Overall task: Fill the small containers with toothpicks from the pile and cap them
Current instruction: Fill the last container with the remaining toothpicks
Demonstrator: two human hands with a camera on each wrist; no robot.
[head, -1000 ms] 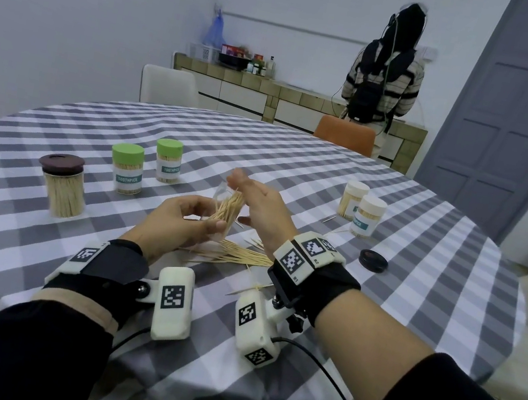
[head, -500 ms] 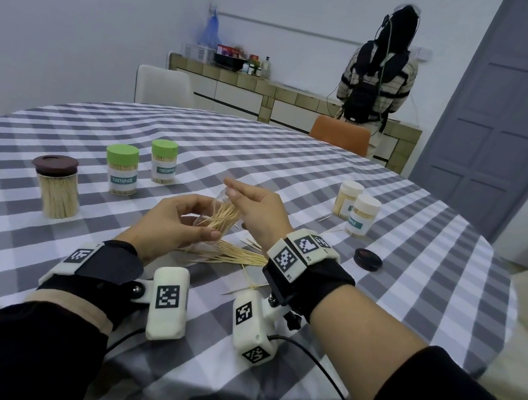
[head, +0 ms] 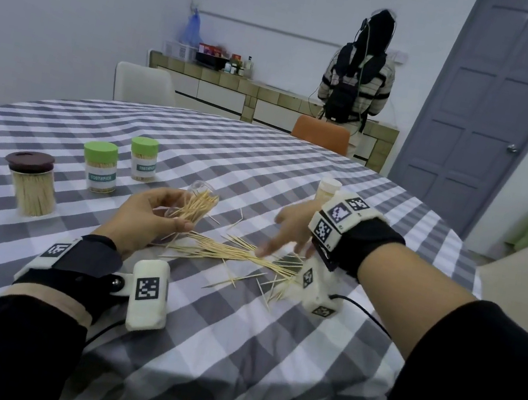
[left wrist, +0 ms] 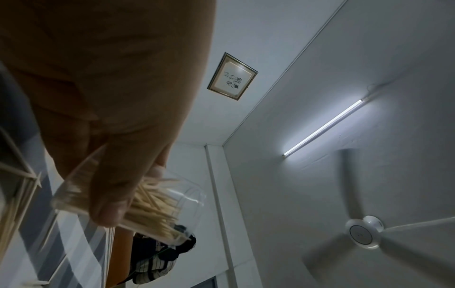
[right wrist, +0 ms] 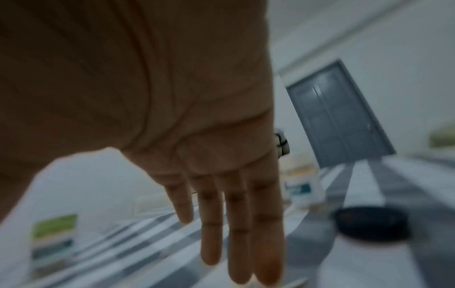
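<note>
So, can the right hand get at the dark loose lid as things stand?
Probably yes: the right hand is open and empty, and the dark lid lies uncovered on the tablecloth just beside its fingers.

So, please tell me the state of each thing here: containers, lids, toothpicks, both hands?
Clear container: uncapped, tilted, partly filled, held by left hand.
Right hand: open, fingers straight, over the loose pile.
Loose pile: scattered on the tablecloth.
Two green-lid containers: capped, upright.
Brown-lid jar: capped, full.
Black lid: lying loose on the table.
</note>
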